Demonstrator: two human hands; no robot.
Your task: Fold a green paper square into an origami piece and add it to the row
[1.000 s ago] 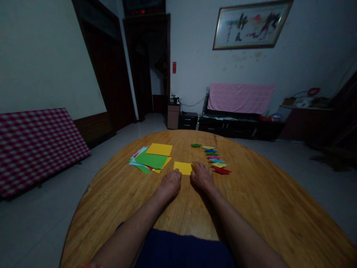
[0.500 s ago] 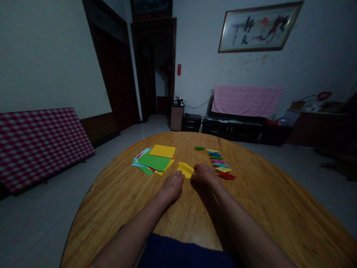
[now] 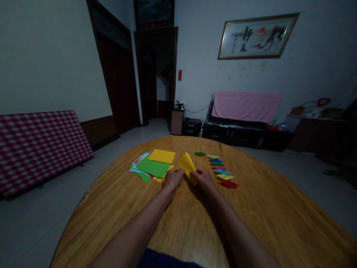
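A sheet of yellow paper (image 3: pixel 187 162) stands tilted and curved above the table, between my two hands. My right hand (image 3: pixel 203 179) is closed, with the thumb and fingers pinching its lower right part. On the other side, my left hand (image 3: pixel 174 178) is closed at the sheet's left edge; its fingertips are partly hidden. Left of the hands lies a loose pile of coloured paper, with a green sheet (image 3: pixel 155 166) and a yellow sheet (image 3: pixel 161 156) on top. Just right of my right hand, a red folded paper boat (image 3: pixel 229 184) is nearest in a row of several small folded papers.
Everything rests on a round wooden table (image 3: pixel 251 216). A green folded piece (image 3: pixel 200 153) sits apart, left of the row's far end. Beyond the table stand a low black cabinet (image 3: pixel 234 136) and a pink cloth (image 3: pixel 247 106); a checked panel (image 3: pixel 41 149) leans at left.
The yellow paper has been lifted from near the tabletop and now stands up, curved and turned. Both hands have shifted slightly, and the view has tilted up a little.
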